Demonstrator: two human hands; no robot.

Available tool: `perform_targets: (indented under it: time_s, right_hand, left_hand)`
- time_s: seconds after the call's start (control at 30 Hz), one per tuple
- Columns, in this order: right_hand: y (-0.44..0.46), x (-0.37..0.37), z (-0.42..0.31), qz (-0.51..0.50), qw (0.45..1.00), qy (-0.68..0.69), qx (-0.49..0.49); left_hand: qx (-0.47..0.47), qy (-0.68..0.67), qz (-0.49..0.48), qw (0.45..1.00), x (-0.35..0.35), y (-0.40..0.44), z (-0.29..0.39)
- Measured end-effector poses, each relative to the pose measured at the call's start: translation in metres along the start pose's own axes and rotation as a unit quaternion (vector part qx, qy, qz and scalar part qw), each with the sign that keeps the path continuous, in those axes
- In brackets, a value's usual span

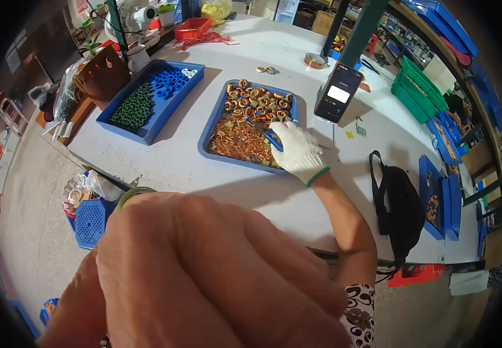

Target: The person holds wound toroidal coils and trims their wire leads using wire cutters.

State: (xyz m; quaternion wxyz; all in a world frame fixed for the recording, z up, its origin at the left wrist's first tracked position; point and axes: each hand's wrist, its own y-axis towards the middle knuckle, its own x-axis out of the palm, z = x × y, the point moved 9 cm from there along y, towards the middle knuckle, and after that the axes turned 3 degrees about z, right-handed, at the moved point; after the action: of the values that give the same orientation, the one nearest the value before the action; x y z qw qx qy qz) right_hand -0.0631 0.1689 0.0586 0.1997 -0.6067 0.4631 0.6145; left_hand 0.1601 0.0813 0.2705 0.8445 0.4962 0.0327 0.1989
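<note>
My left hand (pixel 204 272) is very close to the camera and fills the lower middle of the view. Its fingers are bent and pressed together; the fingertips are hidden, so what they hold, if anything, does not show. A greenish curved edge (pixel 132 196) peeks out behind it. In a white knit glove with a green cuff, my right hand (pixel 296 148) rests at the right side of a blue tray (pixel 203 139), its fingers closed around a small blue tool (pixel 273 139). Copper-wound ring coils (pixel 251 101) fill the tray's far half, loose copper wire bits (pixel 236 142) the near half.
Left of it, another blue tray (pixel 167 119) holds green, blue and white rings. A phone (pixel 339 94) stands upright at the right, with a tape roll (pixel 315 61) behind. A black bag (pixel 402 203) lies near the right edge. Green posts (pixel 360 35) rise at the back.
</note>
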Motion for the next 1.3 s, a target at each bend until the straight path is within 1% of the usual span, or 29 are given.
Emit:
perform_targets:
  time_s: [0.07, 0.1, 0.17, 0.23, 0.27, 0.3, 0.33, 0.37, 0.43, 0.47, 0.57, 0.6, 0.7, 0.8, 0.87, 0.93, 1.07, 1.23, 1.3]
  right_hand:
    - [0.000, -0.004, -0.002, -0.008, 1.000, 0.013, 0.007]
    - [0.001, -0.002, 0.001, -0.008, 0.999, 0.034, 0.002]
    - [0.005, 0.012, 0.015, -0.004, 0.997, 0.076, -0.007]
    - [0.000, -0.003, 0.008, 0.008, 0.998, 0.052, 0.045]
    - [0.007, 0.006, 0.012, -0.011, 0.998, 0.055, 0.028]
    - [0.013, 0.014, 0.016, -0.030, 0.998, 0.057, 0.011]
    - [0.007, 0.004, 0.017, 0.009, 0.997, 0.068, 0.022]
    - [0.007, 0.004, 0.019, -0.001, 0.997, 0.069, 0.035]
    - [0.006, -0.012, 0.010, 0.026, 0.995, 0.096, 0.021]
    - [0.005, -0.013, 0.011, 0.062, 0.991, 0.115, 0.000]
    - [0.006, -0.017, 0.009, 0.029, 0.993, 0.107, 0.041]
    - [0.008, -0.013, 0.010, 0.020, 0.990, 0.129, 0.048]
    - [0.007, -0.019, 0.003, 0.045, 0.988, 0.149, 0.019]
    - [0.006, -0.013, 0.001, 0.039, 0.988, 0.146, 0.018]
    - [0.007, -0.007, 0.005, 0.040, 0.993, 0.111, -0.001]
    - [0.007, -0.009, 0.003, 0.035, 0.992, 0.119, -0.002]
    - [0.007, -0.009, 0.008, 0.047, 0.993, 0.108, -0.014]
    - [0.006, -0.007, 0.013, 0.039, 0.997, 0.068, -0.001]
    - [0.006, -0.007, 0.011, 0.055, 0.996, 0.076, -0.009]
  left_hand:
    - [-0.007, 0.033, 0.022, 0.999, -0.016, 0.000, 0.001]
    - [-0.017, 0.069, 0.042, 0.997, -0.032, -0.003, -0.001]
    - [-0.060, 0.186, 0.089, 0.977, -0.077, -0.017, -0.013]
    - [-0.108, 0.318, 0.133, 0.932, -0.143, -0.042, -0.031]
    - [-0.094, 0.343, 0.169, 0.919, -0.170, -0.050, -0.036]
    - [-0.140, 0.368, 0.241, 0.887, -0.205, -0.067, -0.044]
    - [-0.186, 0.440, 0.297, 0.827, -0.229, -0.080, -0.045]
    - [-0.203, 0.447, 0.320, 0.810, -0.248, -0.096, -0.050]
    - [-0.239, 0.458, 0.367, 0.774, -0.286, -0.126, -0.058]
    - [-0.295, 0.463, 0.363, 0.753, -0.296, -0.138, -0.067]
    - [-0.352, 0.394, 0.341, 0.778, -0.285, -0.143, -0.088]
    - [-0.363, 0.366, 0.348, 0.783, -0.282, -0.145, -0.094]
    - [-0.365, 0.325, 0.310, 0.815, -0.286, -0.153, -0.109]
    - [-0.358, 0.280, 0.304, 0.837, -0.283, -0.158, -0.113]
    - [-0.351, 0.260, 0.313, 0.843, -0.285, -0.162, -0.115]
    - [-0.348, 0.237, 0.323, 0.847, -0.285, -0.165, -0.117]
    - [-0.336, 0.241, 0.304, 0.858, -0.286, -0.166, -0.123]
    - [-0.324, 0.258, 0.309, 0.856, -0.287, -0.166, -0.127]
    - [-0.325, 0.259, 0.307, 0.856, -0.289, -0.167, -0.128]
